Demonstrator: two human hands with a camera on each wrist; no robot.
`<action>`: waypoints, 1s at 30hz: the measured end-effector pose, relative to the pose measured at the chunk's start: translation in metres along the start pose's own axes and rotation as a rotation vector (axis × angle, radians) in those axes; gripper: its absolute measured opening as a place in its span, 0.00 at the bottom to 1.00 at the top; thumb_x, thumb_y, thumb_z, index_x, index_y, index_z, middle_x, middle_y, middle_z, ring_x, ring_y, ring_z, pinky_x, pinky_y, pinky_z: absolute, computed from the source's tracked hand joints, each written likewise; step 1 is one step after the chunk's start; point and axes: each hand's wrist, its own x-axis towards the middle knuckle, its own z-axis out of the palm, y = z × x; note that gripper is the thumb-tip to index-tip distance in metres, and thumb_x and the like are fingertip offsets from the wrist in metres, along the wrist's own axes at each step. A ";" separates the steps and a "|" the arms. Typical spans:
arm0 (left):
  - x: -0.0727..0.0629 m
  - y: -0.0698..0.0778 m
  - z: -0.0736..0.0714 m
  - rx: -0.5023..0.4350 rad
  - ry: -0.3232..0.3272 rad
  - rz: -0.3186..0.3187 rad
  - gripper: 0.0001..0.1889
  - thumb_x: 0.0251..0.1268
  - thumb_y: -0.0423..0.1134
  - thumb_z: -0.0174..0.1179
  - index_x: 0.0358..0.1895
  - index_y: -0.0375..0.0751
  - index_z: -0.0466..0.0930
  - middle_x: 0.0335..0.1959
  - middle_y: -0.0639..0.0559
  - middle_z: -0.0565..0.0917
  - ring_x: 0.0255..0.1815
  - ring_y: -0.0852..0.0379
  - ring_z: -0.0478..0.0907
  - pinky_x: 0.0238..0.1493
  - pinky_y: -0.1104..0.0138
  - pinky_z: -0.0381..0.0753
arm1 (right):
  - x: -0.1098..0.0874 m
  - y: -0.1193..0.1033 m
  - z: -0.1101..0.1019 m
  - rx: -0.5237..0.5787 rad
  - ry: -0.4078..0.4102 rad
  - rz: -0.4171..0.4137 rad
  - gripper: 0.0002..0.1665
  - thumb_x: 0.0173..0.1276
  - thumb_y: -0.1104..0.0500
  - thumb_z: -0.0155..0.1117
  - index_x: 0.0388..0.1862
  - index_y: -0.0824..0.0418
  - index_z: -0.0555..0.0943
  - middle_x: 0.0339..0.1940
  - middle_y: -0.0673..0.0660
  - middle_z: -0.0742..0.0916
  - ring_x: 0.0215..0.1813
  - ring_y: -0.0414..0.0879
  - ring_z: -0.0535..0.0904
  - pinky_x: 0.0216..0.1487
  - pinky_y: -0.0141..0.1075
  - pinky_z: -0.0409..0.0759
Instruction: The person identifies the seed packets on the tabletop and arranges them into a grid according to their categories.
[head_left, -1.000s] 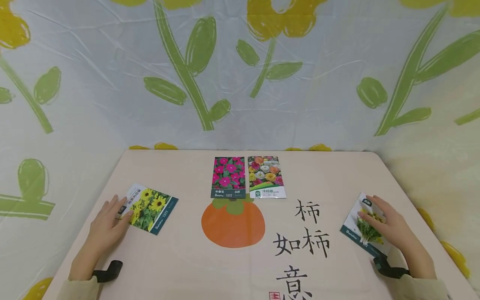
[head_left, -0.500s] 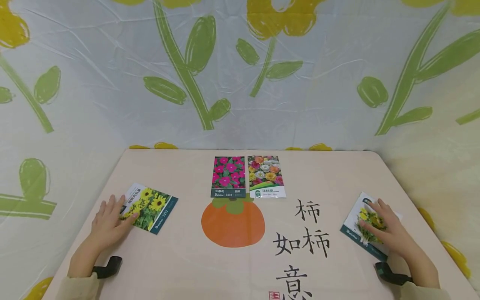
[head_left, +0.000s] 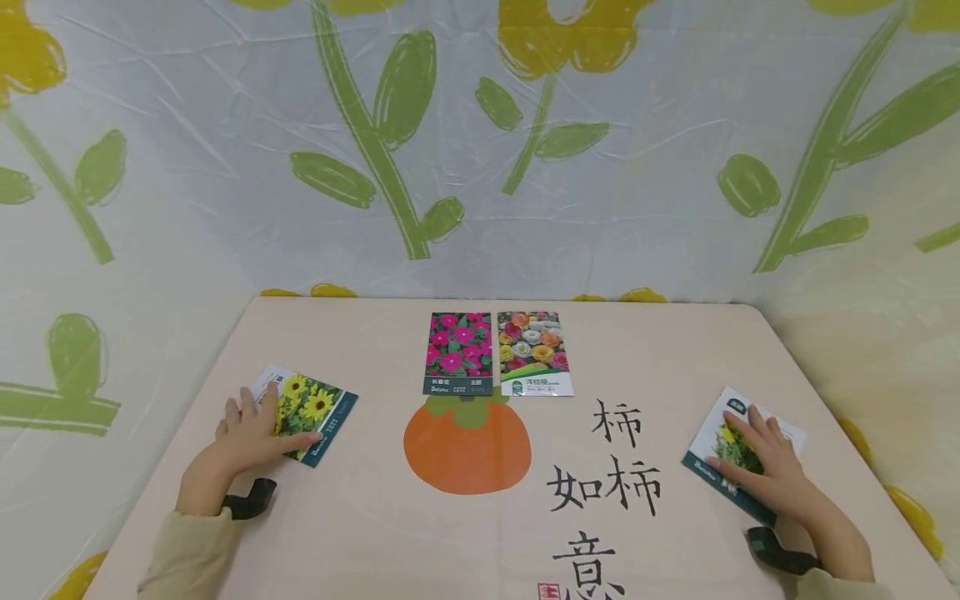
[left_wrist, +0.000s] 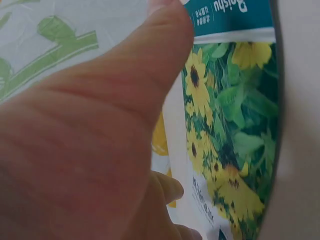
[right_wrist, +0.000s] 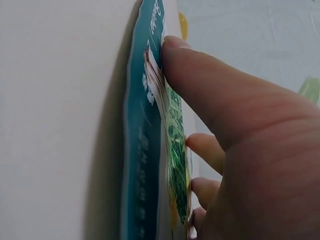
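Note:
My left hand lies over a sunflower seed packet at the table's left, its thumb stretched along the packet's lower edge and the other fingers spread. The left wrist view shows the thumb near the packet's teal band. At the far right, my right hand rests on a second seed packet, white with leafy greens and yellow flowers. Its thumb touches this packet close to the teal edge, with the other fingers spread across the printed face and partly hiding it. Both packets lie flat and tilted.
Two more seed packets lie side by side at the back middle: one with pink flowers, one with multicoloured blooms. The pale tablecloth bears a printed orange persimmon and black characters. A flower-patterned curtain surrounds the table.
My left hand has shifted right and farther over the sunflower packet, its thumb reaching to the lower edge. The right hand's thumb and fingers have shifted over its packet. The packets stay in place.

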 end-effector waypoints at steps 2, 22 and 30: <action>0.002 0.005 -0.001 -0.005 -0.016 -0.015 0.69 0.53 0.71 0.63 0.75 0.23 0.29 0.68 0.11 0.25 0.68 0.13 0.21 0.62 0.24 0.31 | -0.001 0.000 0.000 -0.001 0.003 0.000 0.45 0.68 0.52 0.64 0.75 0.71 0.56 0.74 0.83 0.46 0.72 0.82 0.28 0.64 0.72 0.19; 0.018 -0.010 0.013 -0.005 0.037 0.041 0.78 0.27 0.76 0.73 0.77 0.28 0.41 0.72 0.15 0.29 0.70 0.15 0.23 0.61 0.24 0.29 | -0.003 -0.003 0.003 -0.030 0.019 0.011 0.46 0.68 0.49 0.62 0.76 0.69 0.57 0.75 0.82 0.47 0.73 0.81 0.29 0.64 0.73 0.22; 0.012 0.003 0.012 0.000 0.019 0.066 0.77 0.26 0.74 0.75 0.77 0.30 0.43 0.73 0.16 0.31 0.71 0.16 0.26 0.61 0.23 0.32 | -0.002 0.000 0.004 -0.039 0.023 0.016 0.46 0.68 0.48 0.63 0.75 0.69 0.58 0.76 0.81 0.47 0.73 0.80 0.29 0.64 0.73 0.22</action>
